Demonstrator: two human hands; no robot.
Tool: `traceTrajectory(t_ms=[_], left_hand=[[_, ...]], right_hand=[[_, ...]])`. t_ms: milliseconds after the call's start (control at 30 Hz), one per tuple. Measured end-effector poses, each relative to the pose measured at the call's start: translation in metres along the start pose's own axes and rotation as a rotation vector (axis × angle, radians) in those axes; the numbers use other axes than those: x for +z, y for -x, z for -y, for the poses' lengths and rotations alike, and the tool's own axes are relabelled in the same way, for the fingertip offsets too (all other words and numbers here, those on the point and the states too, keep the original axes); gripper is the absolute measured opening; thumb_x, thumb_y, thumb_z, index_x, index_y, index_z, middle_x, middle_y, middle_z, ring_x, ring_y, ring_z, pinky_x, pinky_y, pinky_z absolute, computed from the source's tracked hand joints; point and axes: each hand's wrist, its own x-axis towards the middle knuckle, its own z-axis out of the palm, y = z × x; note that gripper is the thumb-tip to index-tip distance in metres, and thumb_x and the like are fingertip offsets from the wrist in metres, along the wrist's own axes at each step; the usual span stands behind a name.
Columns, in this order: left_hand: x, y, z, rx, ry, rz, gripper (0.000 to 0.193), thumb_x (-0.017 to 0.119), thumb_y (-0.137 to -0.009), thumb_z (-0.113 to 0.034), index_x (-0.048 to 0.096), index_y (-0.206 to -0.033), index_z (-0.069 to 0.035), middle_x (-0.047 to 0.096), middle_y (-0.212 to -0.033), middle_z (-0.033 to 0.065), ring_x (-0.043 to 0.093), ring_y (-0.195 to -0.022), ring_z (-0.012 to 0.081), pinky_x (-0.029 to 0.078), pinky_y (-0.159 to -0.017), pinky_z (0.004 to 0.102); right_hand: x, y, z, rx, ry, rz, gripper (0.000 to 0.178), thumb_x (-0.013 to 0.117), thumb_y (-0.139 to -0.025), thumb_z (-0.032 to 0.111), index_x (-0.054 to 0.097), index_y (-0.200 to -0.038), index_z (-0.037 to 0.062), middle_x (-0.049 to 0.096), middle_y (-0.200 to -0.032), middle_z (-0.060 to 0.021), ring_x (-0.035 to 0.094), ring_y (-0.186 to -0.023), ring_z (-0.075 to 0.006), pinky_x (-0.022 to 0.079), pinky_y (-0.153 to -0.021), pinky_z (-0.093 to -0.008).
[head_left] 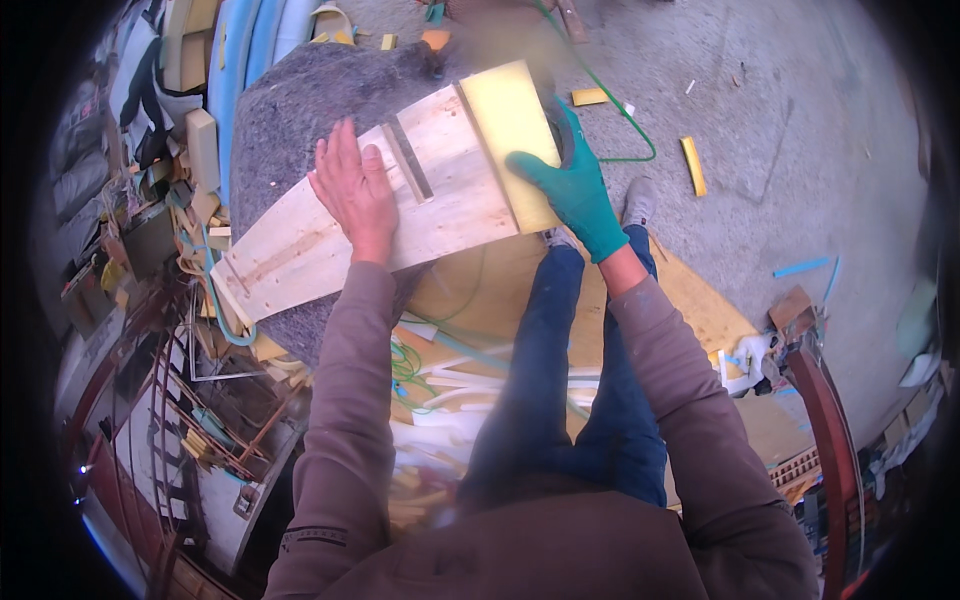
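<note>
A long, tapered light-wood panel (pixel 310 235) lies slantwise in front of me, with a dark slot across it. At its wide right end is a yellow foam pad (pixel 508 112). My left hand (pixel 358 190), bare, rests flat on the panel near the slot, fingers stretched out. My right hand (pixel 572 180) wears a green glove and grips the foam-covered end. Its thumb lies on the yellow face, while the fingers go round the far edge and are partly hidden. Beneath the panel is a grey felt-like covered surface (pixel 290 120).
Wood and foam offcuts (pixel 205 150) are heaped at the left, beside blue rolls (pixel 240 60). Yellow foam strips (pixel 693 166) and a green cord (pixel 625 158) lie on the concrete floor (pixel 780 120). By my legs is a brown sheet (pixel 700 300); a red metal frame (pixel 830 440) stands at right.
</note>
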Motion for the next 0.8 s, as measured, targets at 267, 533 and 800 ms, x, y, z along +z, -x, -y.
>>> traceTrajectory(t_ms=[267,533,800], left_hand=[[-0.001,0.001,0.0,-0.008,0.022,-0.002,0.06,0.046,-0.116,-0.047,0.052,-0.167,-0.017,0.052,-0.171,0.01,0.034,-0.165,0.0382,0.01,-0.136,0.0625],[-0.001,0.001,0.0,-0.005,0.015,-0.002,0.059,0.047,-0.116,-0.046,0.053,-0.167,-0.018,0.053,-0.169,0.0098,0.034,-0.164,0.0375,0.01,-0.136,0.0621],[-0.001,0.0,-0.001,-0.005,0.011,-0.002,0.058,0.047,-0.116,-0.045,0.053,-0.166,-0.018,0.053,-0.169,0.0099,0.034,-0.164,0.0373,0.01,-0.136,0.0619]], right_hand=[[0.004,0.0,0.013,0.009,0.026,0.028,0.095,0.091,-0.094,0.014,0.039,-0.172,0.0025,0.053,-0.165,-0.0144,0.051,-0.153,-0.0242,0.043,-0.127,-0.0393],[0.005,0.003,0.019,0.01,0.115,0.039,0.095,0.09,-0.095,0.018,0.039,-0.173,0.0032,0.051,-0.169,-0.0141,0.049,-0.156,-0.0247,0.04,-0.129,-0.0405],[0.004,0.001,0.019,-0.025,0.121,0.051,0.095,0.091,-0.094,0.019,0.04,-0.173,0.0039,0.053,-0.168,-0.0137,0.05,-0.154,-0.0242,0.042,-0.128,-0.0401]])
